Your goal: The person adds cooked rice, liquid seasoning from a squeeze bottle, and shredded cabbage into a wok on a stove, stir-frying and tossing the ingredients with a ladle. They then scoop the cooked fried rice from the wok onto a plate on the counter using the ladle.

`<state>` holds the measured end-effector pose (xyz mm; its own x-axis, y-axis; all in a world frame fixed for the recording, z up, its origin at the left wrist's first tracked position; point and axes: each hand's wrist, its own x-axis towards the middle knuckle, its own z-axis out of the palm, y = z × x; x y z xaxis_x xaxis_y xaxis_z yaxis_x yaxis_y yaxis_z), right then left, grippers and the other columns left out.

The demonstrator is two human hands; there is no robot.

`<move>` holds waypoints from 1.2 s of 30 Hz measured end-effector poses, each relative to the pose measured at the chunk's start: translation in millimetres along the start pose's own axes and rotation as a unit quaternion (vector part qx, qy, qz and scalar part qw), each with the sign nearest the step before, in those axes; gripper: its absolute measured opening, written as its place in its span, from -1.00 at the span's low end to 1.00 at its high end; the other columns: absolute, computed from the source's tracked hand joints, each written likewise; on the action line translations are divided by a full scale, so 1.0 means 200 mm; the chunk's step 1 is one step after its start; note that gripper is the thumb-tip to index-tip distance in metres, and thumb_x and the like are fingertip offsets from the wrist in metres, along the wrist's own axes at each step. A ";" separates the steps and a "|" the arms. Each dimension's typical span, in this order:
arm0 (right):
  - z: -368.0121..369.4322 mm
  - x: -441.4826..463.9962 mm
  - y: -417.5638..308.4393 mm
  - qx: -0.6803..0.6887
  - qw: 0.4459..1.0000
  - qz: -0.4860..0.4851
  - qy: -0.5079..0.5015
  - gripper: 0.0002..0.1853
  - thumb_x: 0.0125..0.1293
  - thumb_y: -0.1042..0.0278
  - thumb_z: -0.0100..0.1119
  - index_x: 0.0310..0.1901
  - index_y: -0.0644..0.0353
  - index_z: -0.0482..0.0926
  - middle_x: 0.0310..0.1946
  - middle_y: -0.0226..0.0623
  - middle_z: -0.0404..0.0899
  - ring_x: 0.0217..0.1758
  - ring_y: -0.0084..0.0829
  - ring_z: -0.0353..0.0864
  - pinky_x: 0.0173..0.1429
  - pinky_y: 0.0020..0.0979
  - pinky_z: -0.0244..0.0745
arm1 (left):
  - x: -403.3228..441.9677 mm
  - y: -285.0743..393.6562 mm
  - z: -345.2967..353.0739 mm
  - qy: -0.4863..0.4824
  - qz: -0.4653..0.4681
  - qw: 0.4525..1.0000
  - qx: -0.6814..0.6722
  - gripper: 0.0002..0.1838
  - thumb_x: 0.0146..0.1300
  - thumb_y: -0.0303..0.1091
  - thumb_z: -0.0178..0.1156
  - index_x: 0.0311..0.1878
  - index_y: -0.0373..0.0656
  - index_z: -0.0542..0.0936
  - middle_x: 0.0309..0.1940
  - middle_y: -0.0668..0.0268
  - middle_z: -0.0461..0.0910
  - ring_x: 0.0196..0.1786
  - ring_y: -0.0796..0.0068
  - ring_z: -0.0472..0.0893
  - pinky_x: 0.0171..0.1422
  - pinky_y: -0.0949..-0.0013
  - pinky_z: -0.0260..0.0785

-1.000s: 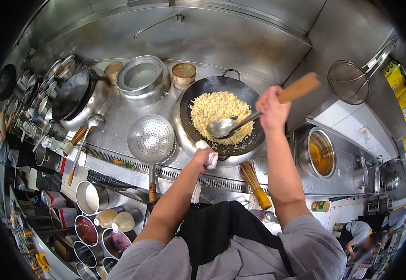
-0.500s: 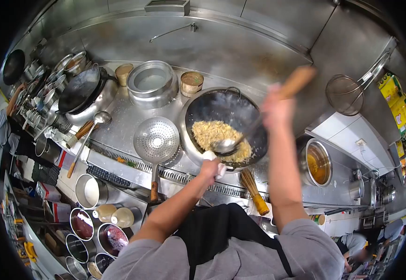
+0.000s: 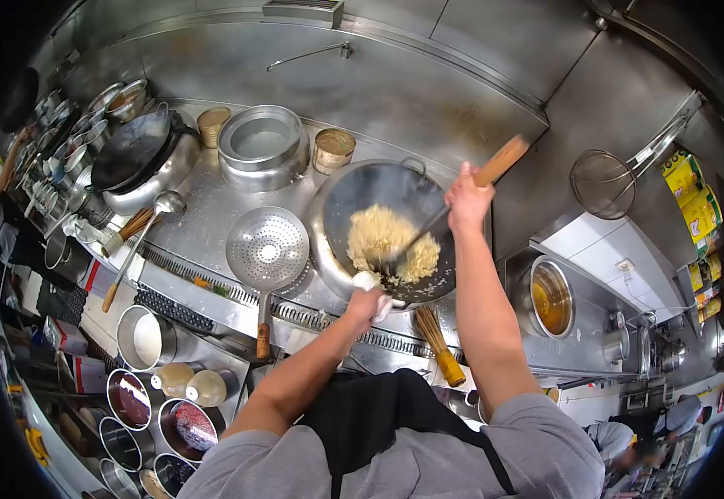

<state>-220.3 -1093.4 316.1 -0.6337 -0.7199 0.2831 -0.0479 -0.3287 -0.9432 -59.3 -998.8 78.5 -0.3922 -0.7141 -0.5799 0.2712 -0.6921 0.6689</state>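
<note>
A black wok (image 3: 368, 185) holds a mound of fried rice (image 3: 378, 234), blurred by motion. My left hand (image 3: 365, 303) is closed on a folded white cloth (image 3: 382, 309) at the wok's near rim. Closed around the ladle's shaft, just below its wooden handle (image 3: 501, 160), is my right hand (image 3: 468, 200). The shaft slopes down into the rice, where the ladle's bowl is blurred and partly hidden.
Left of the wok lies a perforated strainer (image 3: 267, 248), with a steel pot (image 3: 262, 141) behind it. A bamboo brush (image 3: 439, 346) rests at the near edge. An oil pot (image 3: 552, 298) stands right. Co-workers (image 3: 660, 418) are at lower right.
Over the last second the wok first tipped toward me, and now the rice is blurred and heaped. The ladle's handle has shifted left with my right hand. The camera view has shifted slightly.
</note>
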 end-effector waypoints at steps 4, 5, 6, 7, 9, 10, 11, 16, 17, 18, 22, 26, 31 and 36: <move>-0.04 0.21 -0.10 0.090 0.988 -0.058 -0.109 -0.72 0.40 0.23 0.17 -0.42 0.04 0.31 -0.75 -0.55 0.18 -0.76 -0.61 0.11 -0.64 -0.44 0.11 | -0.27 -0.15 -0.14 -0.002 0.119 0.993 0.007 -0.58 0.24 -0.54 0.08 0.18 -0.30 0.37 -0.14 0.13 0.56 -0.09 0.28 0.61 -0.08 0.21 0.54; -0.06 0.32 -0.15 0.086 0.984 -0.022 -0.154 -0.72 0.40 0.23 0.18 -0.41 0.04 0.30 -0.74 -0.55 0.17 -0.75 -0.61 0.11 -0.64 -0.44 0.11 | -0.37 -0.12 -0.12 -0.014 0.161 0.986 -0.030 -0.61 0.24 -0.54 0.08 0.16 -0.30 0.38 -0.17 0.15 0.56 -0.13 0.29 0.62 -0.11 0.22 0.55; -0.05 0.42 -0.19 0.082 0.977 0.019 -0.194 -0.71 0.39 0.22 0.19 -0.41 0.03 0.29 -0.73 -0.55 0.17 -0.74 -0.61 0.11 -0.63 -0.44 0.11 | -0.38 -0.08 -0.09 0.017 0.113 0.992 -0.046 -0.68 0.25 -0.50 0.09 0.08 -0.30 0.40 -0.20 0.16 0.55 -0.20 0.31 0.62 -0.19 0.23 0.54; -0.02 0.44 -0.29 0.060 0.980 0.035 -0.184 -0.70 0.38 0.23 0.20 -0.41 0.02 0.28 -0.71 -0.56 0.15 -0.73 -0.62 0.10 -0.63 -0.45 0.09 | -0.34 0.00 -0.03 0.047 0.067 0.995 -0.061 -0.74 0.26 -0.46 0.10 0.00 -0.30 0.41 -0.23 0.16 0.53 -0.27 0.33 0.61 -0.28 0.25 0.53; 0.05 0.40 -0.54 0.060 0.991 -0.027 -0.113 -0.72 0.34 0.27 0.25 -0.42 0.06 0.33 -0.72 -0.57 0.18 -0.75 -0.64 0.10 -0.64 -0.49 0.08 | 0.00 0.03 -0.02 0.007 0.037 0.991 -0.129 -0.73 0.27 -0.42 0.16 -0.03 -0.32 0.40 -0.30 0.16 0.51 -0.34 0.35 0.60 -0.35 0.25 0.52; 0.06 0.36 -0.62 0.053 0.990 -0.069 -0.110 -0.73 0.35 0.27 0.24 -0.41 0.06 0.34 -0.73 -0.57 0.18 -0.75 -0.65 0.09 -0.64 -0.50 0.08 | 0.07 0.10 0.02 0.015 0.029 0.996 -0.086 -0.73 0.26 -0.41 0.17 -0.05 -0.33 0.39 -0.33 0.16 0.52 -0.39 0.36 0.59 -0.42 0.27 0.49; 0.07 0.28 -0.69 0.046 0.986 -0.101 -0.121 -0.73 0.36 0.28 0.23 -0.42 0.05 0.34 -0.74 -0.57 0.19 -0.76 -0.66 0.09 -0.65 -0.52 0.06 | 0.19 0.09 0.06 0.065 0.018 0.991 -0.117 -0.75 0.26 -0.45 0.14 -0.06 -0.35 0.38 -0.35 0.16 0.52 -0.43 0.34 0.58 -0.46 0.29 0.48; 0.07 0.16 0.16 0.016 0.997 -0.074 -0.013 -0.67 0.33 0.31 0.24 -0.51 0.05 0.30 -0.74 -0.54 0.22 -0.76 -0.64 0.14 -0.65 -0.52 0.06 | 0.30 0.08 -0.01 0.010 0.035 0.997 -0.061 -0.76 0.22 -0.54 0.06 -0.05 -0.13 0.36 -0.39 0.30 0.49 -0.50 0.46 0.55 -0.59 0.37 0.34; 0.05 0.15 0.39 0.013 0.999 -0.037 -0.037 -0.66 0.33 0.30 0.23 -0.53 0.03 0.28 -0.75 -0.53 0.19 -0.76 -0.63 0.13 -0.65 -0.52 0.07 | 0.27 0.08 -0.02 0.005 0.021 0.998 -0.051 -0.76 0.21 -0.53 0.06 -0.06 -0.10 0.36 -0.40 0.32 0.48 -0.51 0.48 0.55 -0.61 0.38 0.31; 0.08 0.17 0.37 0.010 0.997 -0.034 -0.067 -0.66 0.33 0.31 0.23 -0.52 0.04 0.28 -0.75 -0.53 0.19 -0.76 -0.63 0.13 -0.64 -0.52 0.08 | 0.25 0.12 -0.02 0.001 0.013 0.999 -0.043 -0.76 0.21 -0.53 0.07 -0.08 -0.07 0.36 -0.40 0.33 0.48 -0.51 0.50 0.55 -0.63 0.39 0.29; 0.22 0.10 -0.05 0.007 0.985 -0.066 -0.162 -0.67 0.36 0.36 0.17 -0.51 0.08 0.25 -0.76 -0.52 0.18 -0.74 -0.62 0.14 -0.62 -0.50 0.08 | 0.22 0.21 -0.02 -0.009 -0.017 1.000 -0.020 -0.77 0.20 -0.49 0.11 -0.11 -0.05 0.34 -0.40 0.33 0.49 -0.50 0.53 0.56 -0.66 0.40 0.25; 0.14 -0.06 0.28 -0.012 0.976 -0.079 -0.205 -0.64 0.39 0.23 0.18 -0.50 0.07 0.25 -0.74 -0.51 0.21 -0.69 -0.61 0.16 -0.56 -0.48 0.11 | 0.32 0.10 -0.05 -0.013 -0.035 0.999 0.006 -0.77 0.22 -0.45 0.12 -0.09 -0.09 0.35 -0.37 0.31 0.51 -0.45 0.52 0.60 -0.65 0.39 0.27; 0.33 0.13 0.02 -0.184 0.972 -0.033 -0.140 -0.66 0.29 0.22 0.31 -0.49 0.08 0.34 -0.69 -0.57 0.27 -0.68 -0.61 0.23 -0.58 -0.52 0.10 | 0.29 0.14 -0.05 0.001 -0.031 0.999 -0.041 -0.67 0.20 -0.54 0.09 0.02 -0.16 0.32 -0.25 0.27 0.49 -0.38 0.48 0.60 -0.49 0.44 0.52; 0.26 0.11 0.29 -0.076 0.970 -0.101 -0.209 -0.63 0.34 0.18 0.24 -0.53 0.14 0.35 -0.66 -0.52 0.31 -0.60 -0.63 0.24 -0.50 -0.49 0.16 | 0.40 0.05 -0.08 -0.001 -0.024 1.000 0.014 -0.92 0.22 -0.42 0.09 -0.22 -0.13 0.45 -0.40 0.33 0.54 -0.47 0.50 0.59 -0.63 0.36 0.32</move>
<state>-196.9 -1159.7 277.3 -0.2324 -0.8452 0.4813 -0.2713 -0.4189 -0.8665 -73.1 -1064.2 31.9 -0.4064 -0.6804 -0.6099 0.2276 -0.7218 0.6536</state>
